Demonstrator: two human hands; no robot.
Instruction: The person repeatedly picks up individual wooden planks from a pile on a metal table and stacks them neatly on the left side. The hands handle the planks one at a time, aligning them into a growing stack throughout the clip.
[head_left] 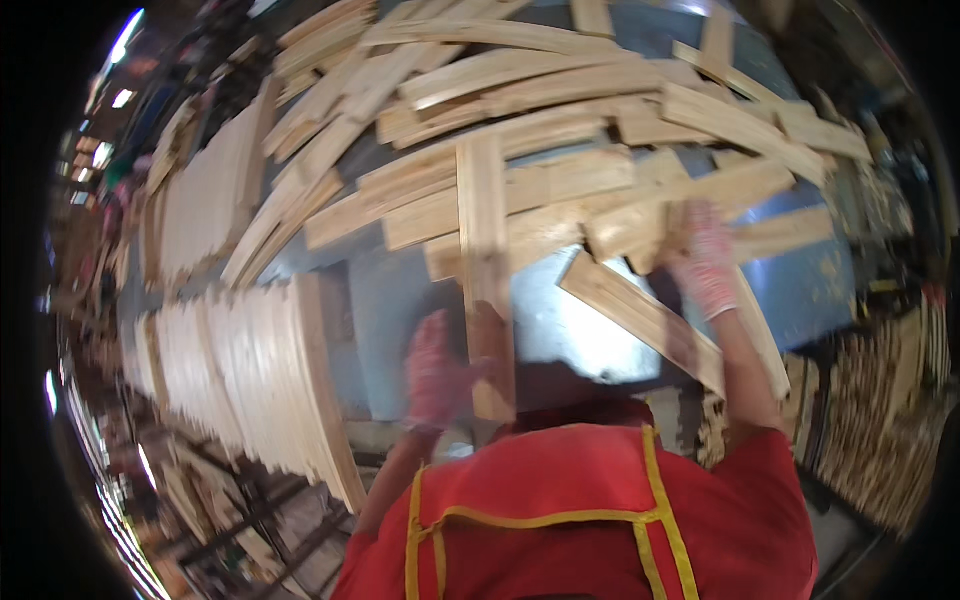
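My left hand (435, 372), in a white and reddish work glove, is at the near edge of the metal table. Its fingers point away from me and its thumb reaches toward an upright-lying wooden board (484, 250); blur hides whether they touch. My right hand (706, 262), gloved alike, is at the near edge of another wooden board (625, 228) that slants across the pile, its fingers over the wood. Closer to me, a notched board (640, 318) lies diagonally below my right hand, its near end by my forearm.
Loose boards (540, 85) lie heaped across the grey metal table (385, 300). Rows of boards standing tightly side by side (240, 360) fill the left. At the lower right is a tall stack of wood pieces (880, 410). Dark metal framing (270, 510) runs at the lower left.
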